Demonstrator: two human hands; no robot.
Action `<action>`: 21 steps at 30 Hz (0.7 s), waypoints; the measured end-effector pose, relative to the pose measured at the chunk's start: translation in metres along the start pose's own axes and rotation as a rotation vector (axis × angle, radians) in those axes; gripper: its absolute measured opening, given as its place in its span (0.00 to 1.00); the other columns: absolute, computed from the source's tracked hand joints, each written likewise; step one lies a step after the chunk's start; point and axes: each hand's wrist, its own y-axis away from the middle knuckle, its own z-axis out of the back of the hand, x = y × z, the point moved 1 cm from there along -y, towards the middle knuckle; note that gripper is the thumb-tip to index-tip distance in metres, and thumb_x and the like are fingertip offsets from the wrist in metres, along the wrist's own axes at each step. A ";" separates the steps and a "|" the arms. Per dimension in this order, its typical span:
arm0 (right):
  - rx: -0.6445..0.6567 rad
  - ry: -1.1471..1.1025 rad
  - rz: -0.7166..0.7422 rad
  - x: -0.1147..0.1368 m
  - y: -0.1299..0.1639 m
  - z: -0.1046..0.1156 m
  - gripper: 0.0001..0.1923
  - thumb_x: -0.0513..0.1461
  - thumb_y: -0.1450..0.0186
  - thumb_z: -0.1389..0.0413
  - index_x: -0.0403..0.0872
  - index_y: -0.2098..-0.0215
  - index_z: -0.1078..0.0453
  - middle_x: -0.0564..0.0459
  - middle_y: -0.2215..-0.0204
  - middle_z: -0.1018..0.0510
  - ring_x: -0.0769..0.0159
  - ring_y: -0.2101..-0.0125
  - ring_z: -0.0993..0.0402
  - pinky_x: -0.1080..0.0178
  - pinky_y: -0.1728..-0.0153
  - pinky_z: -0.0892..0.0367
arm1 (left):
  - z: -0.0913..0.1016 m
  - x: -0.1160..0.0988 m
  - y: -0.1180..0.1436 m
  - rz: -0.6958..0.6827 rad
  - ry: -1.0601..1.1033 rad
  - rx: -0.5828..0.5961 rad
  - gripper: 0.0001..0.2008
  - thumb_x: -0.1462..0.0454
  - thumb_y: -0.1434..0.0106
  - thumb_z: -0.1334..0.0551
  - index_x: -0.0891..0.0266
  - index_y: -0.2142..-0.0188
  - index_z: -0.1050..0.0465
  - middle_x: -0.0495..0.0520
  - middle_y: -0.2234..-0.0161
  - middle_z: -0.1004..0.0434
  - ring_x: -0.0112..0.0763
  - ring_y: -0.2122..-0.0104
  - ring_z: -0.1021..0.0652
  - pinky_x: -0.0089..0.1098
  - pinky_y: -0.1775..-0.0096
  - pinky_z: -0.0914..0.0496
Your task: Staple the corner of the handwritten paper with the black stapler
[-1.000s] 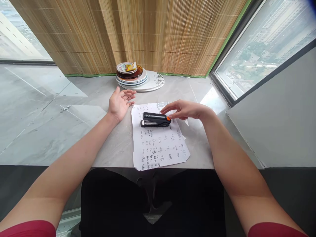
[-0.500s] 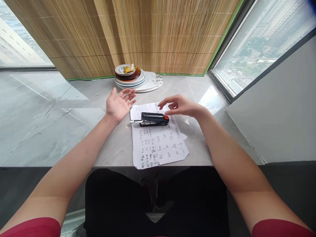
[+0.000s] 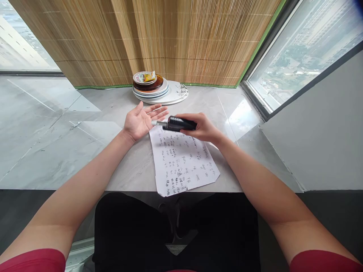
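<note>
- The stapler is clamped in the right hand, lifted clear of the handwritten sheets – the metal end is pointed toward the left hand.
- The left hand is held empty, palm up, fingers spread – placed just beside the metal end, apparently to receive it.
- The sheets are left flat on the grey ledge, near its front edge.
- Stacked plates are kept well apart, by the bamboo blind.

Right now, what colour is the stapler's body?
Black, with a silver metal front; head view. Stapler.

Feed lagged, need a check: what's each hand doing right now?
Left hand: open, palm up, empty.
Right hand: closed around the black stapler, lifted over the paper.
</note>
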 end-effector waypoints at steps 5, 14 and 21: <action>-0.175 0.218 -0.003 0.004 -0.003 0.000 0.21 0.44 0.24 0.41 0.63 0.35 0.22 0.56 0.41 0.16 0.52 0.34 0.24 0.44 0.32 0.28 | 0.000 0.004 -0.002 0.136 0.060 0.049 0.31 0.48 0.18 0.51 0.71 0.37 0.25 0.74 0.43 0.17 0.57 0.36 0.20 0.49 0.39 0.20; 0.000 0.436 0.171 0.009 -0.006 0.006 0.19 0.43 0.21 0.44 0.70 0.36 0.23 0.68 0.40 0.17 0.61 0.32 0.25 0.47 0.25 0.36 | 0.002 0.006 -0.004 0.242 0.156 0.024 0.30 0.56 0.16 0.57 0.74 0.30 0.31 0.73 0.43 0.17 0.50 0.39 0.17 0.44 0.40 0.19; -0.048 0.447 0.153 0.007 -0.008 0.004 0.22 0.43 0.24 0.39 0.70 0.34 0.24 0.65 0.39 0.17 0.57 0.31 0.27 0.46 0.27 0.33 | 0.002 0.006 -0.002 0.194 0.138 0.000 0.23 0.67 0.19 0.51 0.75 0.34 0.27 0.72 0.42 0.17 0.49 0.39 0.17 0.43 0.36 0.21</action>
